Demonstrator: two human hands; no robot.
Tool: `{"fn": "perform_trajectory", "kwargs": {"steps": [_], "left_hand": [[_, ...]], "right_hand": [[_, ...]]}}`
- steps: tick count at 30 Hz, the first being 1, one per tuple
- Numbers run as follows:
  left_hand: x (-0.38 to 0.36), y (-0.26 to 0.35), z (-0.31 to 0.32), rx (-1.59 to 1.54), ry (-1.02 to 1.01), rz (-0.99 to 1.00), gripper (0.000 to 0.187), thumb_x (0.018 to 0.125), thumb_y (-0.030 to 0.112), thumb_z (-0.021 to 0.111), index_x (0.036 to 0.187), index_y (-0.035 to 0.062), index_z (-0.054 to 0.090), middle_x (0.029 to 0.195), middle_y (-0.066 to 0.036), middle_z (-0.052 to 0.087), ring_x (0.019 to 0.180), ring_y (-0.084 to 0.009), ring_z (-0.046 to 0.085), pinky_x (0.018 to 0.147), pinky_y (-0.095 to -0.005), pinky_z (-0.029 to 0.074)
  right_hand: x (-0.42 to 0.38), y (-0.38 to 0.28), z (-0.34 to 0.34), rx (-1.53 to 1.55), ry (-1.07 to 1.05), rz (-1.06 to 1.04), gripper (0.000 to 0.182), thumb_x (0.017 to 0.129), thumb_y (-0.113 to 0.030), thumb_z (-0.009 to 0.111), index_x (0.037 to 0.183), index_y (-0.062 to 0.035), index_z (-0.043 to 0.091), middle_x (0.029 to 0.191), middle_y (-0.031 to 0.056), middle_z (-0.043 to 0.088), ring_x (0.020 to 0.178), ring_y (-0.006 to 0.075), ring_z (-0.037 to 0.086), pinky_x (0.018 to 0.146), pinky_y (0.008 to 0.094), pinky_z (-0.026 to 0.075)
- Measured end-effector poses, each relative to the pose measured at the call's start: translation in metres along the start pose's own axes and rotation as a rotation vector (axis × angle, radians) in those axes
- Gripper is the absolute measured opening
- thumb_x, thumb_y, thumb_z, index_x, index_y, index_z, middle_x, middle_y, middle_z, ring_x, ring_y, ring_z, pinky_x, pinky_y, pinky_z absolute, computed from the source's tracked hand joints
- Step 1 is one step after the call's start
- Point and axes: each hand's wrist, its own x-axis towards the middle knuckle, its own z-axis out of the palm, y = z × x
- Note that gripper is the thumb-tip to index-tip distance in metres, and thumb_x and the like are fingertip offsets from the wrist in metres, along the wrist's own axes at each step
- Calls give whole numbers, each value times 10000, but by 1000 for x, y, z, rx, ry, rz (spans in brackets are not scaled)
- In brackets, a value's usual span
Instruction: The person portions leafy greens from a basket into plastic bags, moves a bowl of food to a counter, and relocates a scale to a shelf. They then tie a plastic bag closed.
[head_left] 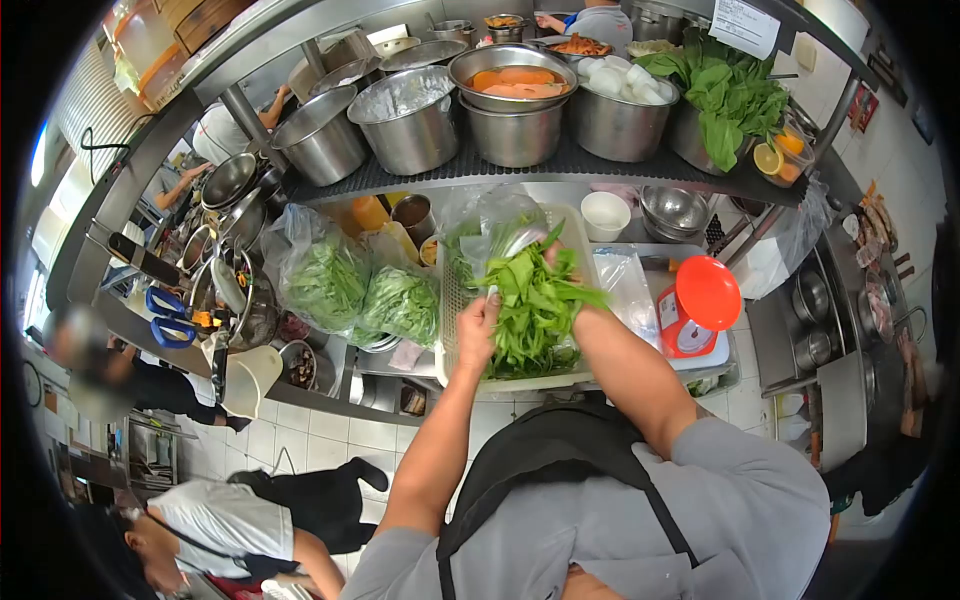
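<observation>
A bunch of leafy greens point(530, 290) is lifted over a pale plastic basket point(440, 368) at the middle of the counter. My right hand point(568, 268) grips it from the far right side; leaves cover most of those fingers. At the near left edge of the bunch, my left hand point(478, 325) is closed in a pinch, apparently on the rim of a clear plastic bag point(512, 212) that lies just beyond the greens. More cut greens rest in the basket below. Two filled bags of greens point(325, 275) point(400, 302) stand left of it.
A red kitchen scale point(690, 315) and flat clear bags point(625, 290) are at the right. Steel pots point(410, 125) line the shelf above, with spinach-like leaves point(725, 90) at its right end. Blue-handled scissors point(172, 318) hang left. A co-worker point(235, 525) is behind at lower left.
</observation>
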Motion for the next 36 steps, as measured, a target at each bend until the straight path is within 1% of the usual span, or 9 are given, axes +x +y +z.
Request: {"fn": "perform_trajectory", "kwargs": {"steps": [6,14,19,21,23,28,31,34,36], "left_hand": [[-2,47,15,222,100,169,165,876,84,567,764,-22,509,636,-187,506,575,-381,498,556,-393,413],[26,40,25,-81,153,0,88,922,43,540,897,-27,587,767,-42,638,696,-120,532,642,-286,455],[-8,74,63,123,-52,361,354,901,178,637,638,6,474,567,-139,444,525,-153,440,496,-360,371],[-10,79,58,209,-71,348,363,910,197,635,645,4,480,558,-109,464,520,-140,438,489,-363,374],[2,68,46,209,-39,-97,377,916,225,637,648,3,492,547,-92,501,507,-134,443,486,-366,383],[-23,81,57,162,-248,41,320,920,255,635,718,9,600,547,-82,532,501,-128,439,487,-346,388],[17,76,25,166,-31,-142,329,924,274,635,732,15,568,539,-61,489,520,-121,420,492,-337,363],[38,56,9,77,-31,-144,393,954,267,601,690,26,438,577,-32,402,582,-108,347,526,-322,342],[35,59,17,108,-82,-116,398,965,266,588,697,24,419,598,-27,377,608,-108,336,542,-317,342]], "right_hand": [[21,23,7,-132,163,38,339,840,-172,603,1090,54,637,1087,134,673,947,226,645,837,373,512],[50,29,3,-193,303,73,353,848,-201,597,1084,58,638,1081,144,675,948,232,647,839,380,511],[56,30,-7,-177,360,106,363,854,-219,593,1081,61,638,1077,150,676,948,235,649,840,385,511],[57,27,-14,-153,390,123,368,856,-226,591,1079,62,638,1075,152,677,948,237,650,841,386,511],[58,25,-20,-134,429,136,372,858,-234,590,1078,63,639,1074,155,677,948,238,651,841,388,510],[45,38,-39,-182,581,166,385,863,-252,586,1075,65,639,1070,161,679,948,242,652,843,393,510],[42,47,-45,-593,596,249,392,866,-263,583,1073,67,639,1067,164,679,949,244,653,843,396,510],[27,58,-50,-1476,266,474,407,857,-290,573,1059,52,655,1111,232,657,1008,309,647,858,423,507],[19,57,-52,-1604,146,280,391,853,-270,571,1064,47,658,1129,261,638,1026,356,633,858,423,498]]}}
